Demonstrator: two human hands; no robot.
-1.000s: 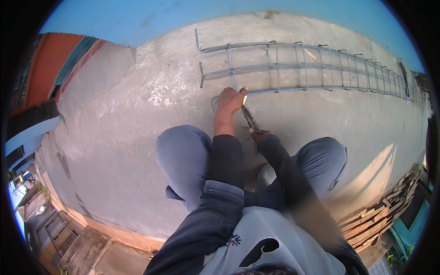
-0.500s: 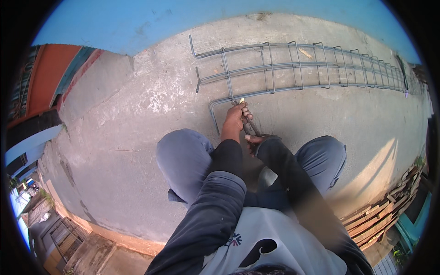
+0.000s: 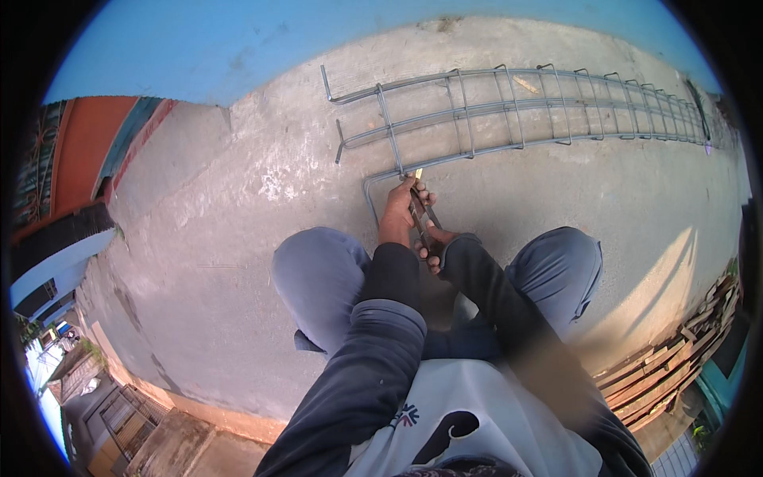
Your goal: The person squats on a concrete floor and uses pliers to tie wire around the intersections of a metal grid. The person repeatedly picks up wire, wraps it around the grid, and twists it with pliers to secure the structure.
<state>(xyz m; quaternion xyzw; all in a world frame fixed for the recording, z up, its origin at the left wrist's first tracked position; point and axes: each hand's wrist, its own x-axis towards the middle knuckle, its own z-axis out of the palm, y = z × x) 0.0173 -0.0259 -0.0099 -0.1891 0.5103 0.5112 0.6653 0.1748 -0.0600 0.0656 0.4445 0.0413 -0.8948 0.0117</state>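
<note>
Head view: the person's right grip is clasping the lower end of a dark, slender, long-handled metal hand tool, which is slanting up toward the left grip. The left grip is curling its fingers in at the tool's upper end; whether they are pinching the tool or something thinner, I cannot tell. A small, flat, yellow piece is showing just above those fingers. A long, grey, steel-bar cage with squarish hoops is lying beyond both grips, its near bar passing just above the left one and its length stretching off to the right. Below the grips, two bent knees in grey-blue trousers are flanking the forearms. Grey concrete floor is spreading all around, and far right of the grips, brown wooden planks are lying stacked.
</note>
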